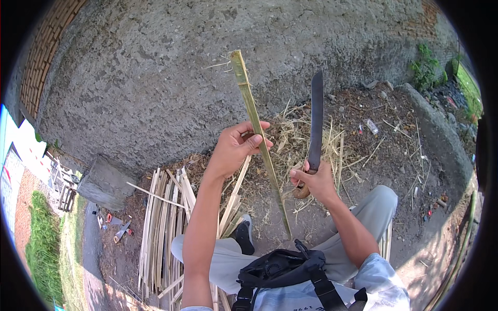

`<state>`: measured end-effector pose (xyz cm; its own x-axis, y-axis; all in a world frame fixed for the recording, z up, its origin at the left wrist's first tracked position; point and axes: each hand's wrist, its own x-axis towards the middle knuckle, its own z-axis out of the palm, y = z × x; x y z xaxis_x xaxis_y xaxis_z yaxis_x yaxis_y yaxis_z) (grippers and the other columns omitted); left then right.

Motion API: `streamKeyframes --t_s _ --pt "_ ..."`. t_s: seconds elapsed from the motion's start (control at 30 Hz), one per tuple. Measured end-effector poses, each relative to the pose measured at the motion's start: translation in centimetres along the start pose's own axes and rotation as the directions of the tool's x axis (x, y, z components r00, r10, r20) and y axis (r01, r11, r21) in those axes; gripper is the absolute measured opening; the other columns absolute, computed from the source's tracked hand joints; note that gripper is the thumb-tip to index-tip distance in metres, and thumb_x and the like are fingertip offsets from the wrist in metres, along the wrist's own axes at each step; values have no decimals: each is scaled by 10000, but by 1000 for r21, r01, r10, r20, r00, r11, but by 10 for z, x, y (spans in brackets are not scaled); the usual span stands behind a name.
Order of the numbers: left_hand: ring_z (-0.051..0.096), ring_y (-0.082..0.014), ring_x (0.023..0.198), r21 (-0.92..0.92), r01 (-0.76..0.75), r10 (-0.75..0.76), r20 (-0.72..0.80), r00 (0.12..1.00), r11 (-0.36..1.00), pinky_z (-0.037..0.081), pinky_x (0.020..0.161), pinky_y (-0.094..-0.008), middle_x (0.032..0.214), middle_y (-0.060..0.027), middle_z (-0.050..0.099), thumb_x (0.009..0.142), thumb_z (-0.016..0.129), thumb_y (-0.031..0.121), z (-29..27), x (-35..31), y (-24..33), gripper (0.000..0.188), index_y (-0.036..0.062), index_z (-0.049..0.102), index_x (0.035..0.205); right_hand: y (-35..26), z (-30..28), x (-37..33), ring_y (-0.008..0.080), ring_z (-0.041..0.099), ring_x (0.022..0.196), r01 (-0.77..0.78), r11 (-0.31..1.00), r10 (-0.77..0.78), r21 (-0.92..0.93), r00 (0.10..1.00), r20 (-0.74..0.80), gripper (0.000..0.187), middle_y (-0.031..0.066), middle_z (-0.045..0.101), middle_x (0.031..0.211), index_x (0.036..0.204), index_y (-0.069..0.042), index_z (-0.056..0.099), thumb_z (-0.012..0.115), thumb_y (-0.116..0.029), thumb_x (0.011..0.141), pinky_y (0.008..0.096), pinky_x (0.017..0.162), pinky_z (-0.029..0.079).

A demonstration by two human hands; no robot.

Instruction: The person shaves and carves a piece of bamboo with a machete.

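Note:
My left hand (239,145) is closed around the middle of a long green bamboo strip (250,106), thumb laid along its face. The strip slants from upper left to lower right, with frayed fibres at its top end. To its right, my right hand (315,181) grips the wooden handle (302,192) of a machete (316,119). The dark blade points up, apart from the strip. Below and beyond both hands, pale bamboo shavings (290,140) lie scattered on the ground.
A pile of split bamboo strips (163,223) lies left of my left forearm. A rough grey wall (197,67) rises ahead, with a concrete block (106,182) at its left. A handsaw (122,231) rests on the ground farther left. A clear plastic bottle (372,126) and a stone kerb (441,135) are at right.

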<state>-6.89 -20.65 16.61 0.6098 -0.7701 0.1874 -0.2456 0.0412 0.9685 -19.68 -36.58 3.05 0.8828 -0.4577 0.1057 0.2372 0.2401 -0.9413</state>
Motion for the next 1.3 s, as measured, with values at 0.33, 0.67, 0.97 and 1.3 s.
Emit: streamKeyframes --t_s 0.33,0.67,0.97,1.3 --pt "680 -257 911 -124 -22 24 18 1000 992 593 828 -423 949 -126 662 922 615 120 15 11 -18 205 -15 585 1074 20 10 -11 83 609 704 61 984 -62 166 998 1 328 51 643 781 799 -89 440 767 -69 797 241 590 480" --pt "705 -279 820 -370 -12 -20 -82 996 929 622 742 -386 855 -152 686 871 670 158 19 17 -55 183 -17 645 917 20 0 -14 99 624 732 -16 998 12 55 998 69 375 37 625 759 833 -98 423 784 -25 765 268 653 506" --pt "706 -251 832 -525 23 -85 -94 992 851 621 732 -366 874 -130 688 894 648 161 27 9 -57 152 10 635 890 19 6 -18 87 611 714 -59 995 63 -78 997 47 329 49 646 791 788 -70 438 766 -41 787 273 642 513" --pt "687 -213 655 -71 -90 45 -478 877 993 573 525 -292 728 -72 580 923 551 15 35 6 -47 76 10 544 848 29 7 -19 58 573 687 -75 997 69 25 980 189 292 35 637 791 785 -69 475 765 -102 804 277 576 482"
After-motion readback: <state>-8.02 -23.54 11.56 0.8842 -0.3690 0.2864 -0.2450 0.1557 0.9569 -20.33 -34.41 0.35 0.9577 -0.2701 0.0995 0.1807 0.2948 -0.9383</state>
